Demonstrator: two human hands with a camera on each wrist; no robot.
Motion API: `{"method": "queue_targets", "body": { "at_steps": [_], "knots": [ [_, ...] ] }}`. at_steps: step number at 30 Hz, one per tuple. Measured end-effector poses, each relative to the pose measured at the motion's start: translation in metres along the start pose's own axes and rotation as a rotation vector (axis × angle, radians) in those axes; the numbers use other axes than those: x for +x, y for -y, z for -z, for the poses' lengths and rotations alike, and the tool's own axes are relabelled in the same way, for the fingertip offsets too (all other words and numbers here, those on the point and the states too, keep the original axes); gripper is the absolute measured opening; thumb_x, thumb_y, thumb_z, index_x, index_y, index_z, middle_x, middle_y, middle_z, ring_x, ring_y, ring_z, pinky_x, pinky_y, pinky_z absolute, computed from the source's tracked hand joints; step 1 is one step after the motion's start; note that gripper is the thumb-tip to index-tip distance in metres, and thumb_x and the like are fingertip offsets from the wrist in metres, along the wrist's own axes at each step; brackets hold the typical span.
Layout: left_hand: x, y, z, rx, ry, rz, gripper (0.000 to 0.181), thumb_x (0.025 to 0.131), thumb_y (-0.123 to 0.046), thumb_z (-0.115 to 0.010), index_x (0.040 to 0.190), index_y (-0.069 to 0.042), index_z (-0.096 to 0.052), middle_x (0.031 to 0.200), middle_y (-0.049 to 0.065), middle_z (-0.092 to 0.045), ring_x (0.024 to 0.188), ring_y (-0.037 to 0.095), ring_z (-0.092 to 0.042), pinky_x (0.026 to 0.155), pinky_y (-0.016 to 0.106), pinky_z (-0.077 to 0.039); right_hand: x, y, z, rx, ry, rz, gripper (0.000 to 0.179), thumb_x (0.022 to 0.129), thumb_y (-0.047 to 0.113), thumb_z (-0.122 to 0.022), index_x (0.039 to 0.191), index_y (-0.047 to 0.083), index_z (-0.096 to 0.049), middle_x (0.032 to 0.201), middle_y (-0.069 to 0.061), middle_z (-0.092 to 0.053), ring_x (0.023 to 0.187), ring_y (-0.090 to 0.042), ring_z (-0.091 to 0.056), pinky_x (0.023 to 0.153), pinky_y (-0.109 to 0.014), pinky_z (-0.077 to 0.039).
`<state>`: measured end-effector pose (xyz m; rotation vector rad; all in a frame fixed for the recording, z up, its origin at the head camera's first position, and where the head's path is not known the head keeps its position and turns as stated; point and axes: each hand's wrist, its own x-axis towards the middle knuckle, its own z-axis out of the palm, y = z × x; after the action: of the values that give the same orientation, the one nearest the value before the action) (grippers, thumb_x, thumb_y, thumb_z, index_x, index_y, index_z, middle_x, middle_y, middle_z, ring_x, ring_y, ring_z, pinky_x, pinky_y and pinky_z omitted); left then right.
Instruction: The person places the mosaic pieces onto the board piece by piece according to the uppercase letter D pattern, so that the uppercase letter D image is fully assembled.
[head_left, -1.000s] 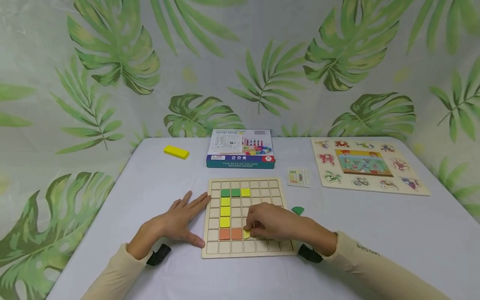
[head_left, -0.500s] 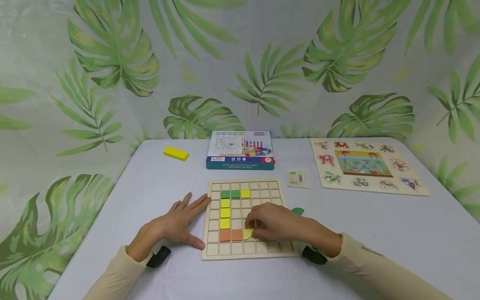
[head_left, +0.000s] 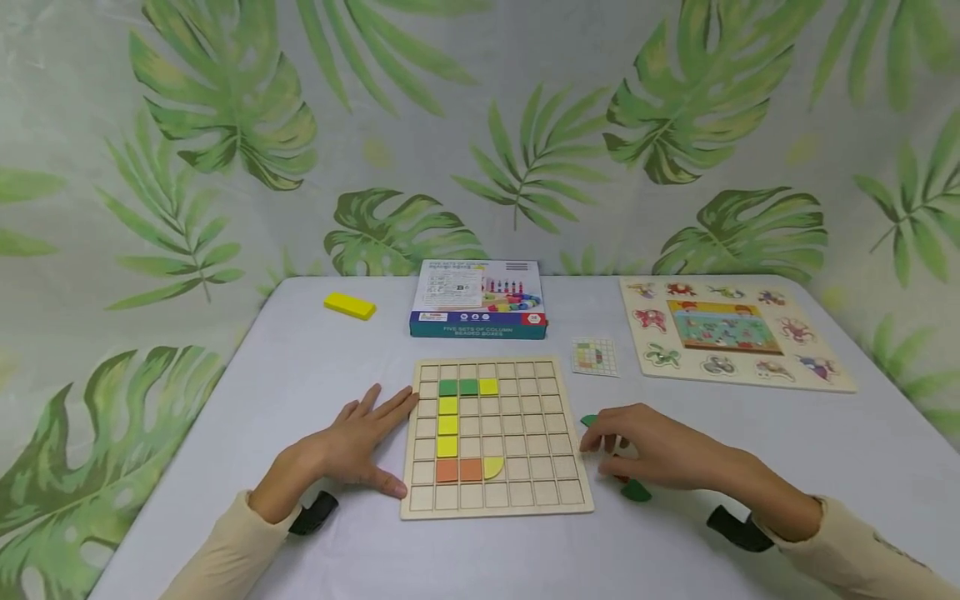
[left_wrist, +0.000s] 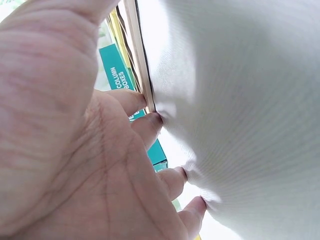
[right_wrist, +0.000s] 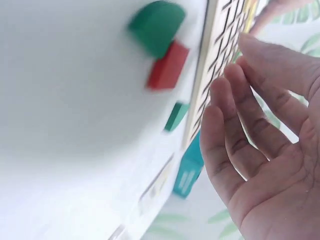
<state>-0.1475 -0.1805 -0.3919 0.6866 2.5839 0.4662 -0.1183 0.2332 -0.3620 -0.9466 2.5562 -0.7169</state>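
A wooden grid board [head_left: 525, 493] lies flat in the head view. Set in its squares are green tiles [head_left: 458, 387], yellow tiles [head_left: 447, 426], orange tiles [head_left: 459, 471] and a yellow quarter-circle tile [head_left: 492, 467]. My left hand [head_left: 348, 450] rests spread on the table, its thumb and fingertips against the board's left edge. Right of the board, my right hand [head_left: 656, 446] hovers with loosely bent fingers and holds nothing. Beneath it lie a green rounded piece [right_wrist: 159, 27], a red piece [right_wrist: 168, 67] and another green piece [right_wrist: 176, 116], the red one mostly hidden in the head view.
A small pattern card [head_left: 596, 357] lies just beyond the board's right corner. Behind the board is a boxed bead set [head_left: 480, 325]. An animal puzzle board [head_left: 651, 367] occupies the back right, and a yellow block [head_left: 350, 305] the back left.
My right hand has let go of the yellow quarter-circle tile, which now lies beside the orange tiles. That hand has moved right, off the board to the loose pieces. The left hand stays put.
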Motion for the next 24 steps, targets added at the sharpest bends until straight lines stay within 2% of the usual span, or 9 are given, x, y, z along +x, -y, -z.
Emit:
{"method": "queue_targets", "body": {
  "at_steps": [4,11,18,24],
  "knots": [
    [-0.002,0.001,-0.001,-0.013,-0.007,-0.002,0.127,0.067,-0.060,-0.085,0.162,-0.013,-0.015,0.170,0.008,-0.009,0.152,0.049,0.004,0.117,0.071,-0.005,-0.016,-0.008,0.005,0.017,0.023,-0.045,0.017,0.091,0.025,-0.075,0.107,0.025,-0.073,0.100,0.015,-0.068,0.085,0.000,-0.058,0.078,-0.027,-0.055],
    [-0.003,0.001,-0.002,-0.031,-0.007,-0.005,0.127,0.067,-0.059,-0.085,0.162,-0.013,-0.015,0.170,0.009,-0.009,0.152,0.049,0.005,0.117,0.071,-0.004,-0.034,-0.017,0.003,0.033,0.060,-0.056,0.018,0.085,0.028,-0.080,0.100,0.028,-0.071,0.094,0.018,-0.066,0.082,0.000,-0.057,0.074,-0.024,-0.052],
    [-0.002,0.002,-0.002,-0.030,-0.015,-0.014,0.126,0.067,-0.058,-0.086,0.162,-0.013,-0.016,0.170,0.009,-0.010,0.152,0.049,0.005,0.117,0.071,-0.004,-0.040,-0.023,-0.004,0.025,0.062,-0.095,0.023,0.081,0.021,-0.083,0.099,0.028,-0.071,0.093,0.019,-0.063,0.082,-0.001,-0.056,0.074,-0.023,-0.052],
    [-0.001,0.001,-0.001,-0.029,-0.010,-0.009,0.126,0.067,-0.058,-0.086,0.162,-0.013,-0.017,0.170,0.009,-0.010,0.152,0.049,0.005,0.117,0.071,-0.004,-0.040,-0.024,-0.008,0.018,0.048,-0.084,0.024,0.081,0.021,-0.084,0.097,0.029,-0.068,0.091,0.018,-0.061,0.081,-0.001,-0.055,0.072,-0.023,-0.051]
  ]
}}
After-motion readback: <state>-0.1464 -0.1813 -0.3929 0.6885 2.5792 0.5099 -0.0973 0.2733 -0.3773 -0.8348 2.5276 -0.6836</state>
